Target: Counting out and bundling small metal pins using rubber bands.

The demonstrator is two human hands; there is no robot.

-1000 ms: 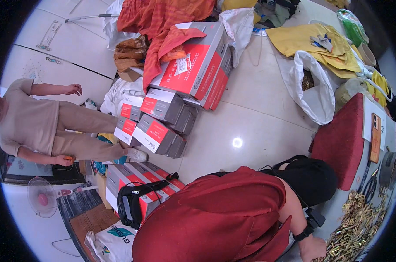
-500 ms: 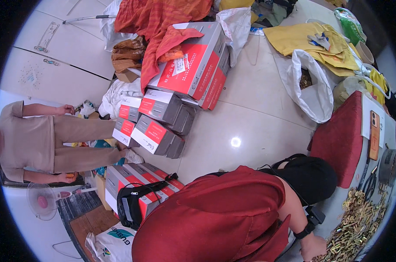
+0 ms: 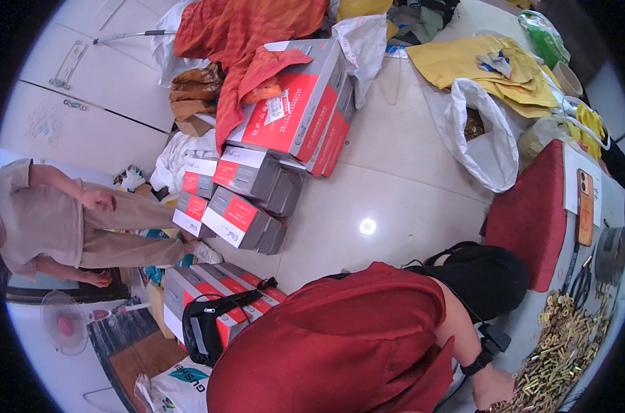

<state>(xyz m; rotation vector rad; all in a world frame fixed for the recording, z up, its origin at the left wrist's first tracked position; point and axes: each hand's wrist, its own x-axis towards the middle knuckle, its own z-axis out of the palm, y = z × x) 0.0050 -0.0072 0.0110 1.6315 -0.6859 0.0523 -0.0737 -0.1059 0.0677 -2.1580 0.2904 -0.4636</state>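
Observation:
Neither my left hand nor my right hand shows in the head view. Close at the bottom, a person in a maroon top [image 3: 340, 337] leans toward the worktable on the right, head [image 3: 491, 283] covered in black. That person's bare arm wears a black wrist device [image 3: 488, 351]. Their hand [image 3: 493, 389] rests at the edge of a heap of brass-coloured metal fittings [image 3: 550, 365]; its fingertips are partly hidden, so what they hold cannot be made out. Beside the heap lie black-handled scissors [image 3: 582, 283], a dark round roll [image 3: 610, 255] and an orange-backed phone [image 3: 585, 208].
Grey-and-red cartons [image 3: 312, 103] stand stacked on the tiled floor [image 3: 388, 179]. More cartons [image 3: 188, 292] hold a black bag [image 3: 203, 330]. A red padded seat [image 3: 529, 217] adjoins the table. An open white sack [image 3: 502, 162] sits beyond it. Another person [image 3: 47, 213] stands left, near a fan [image 3: 64, 322].
The view has shifted slightly, carrying the scene a little leftward. The standing person's farther arm now bends across the body. The maroon-clad person's hand stays at the heap.

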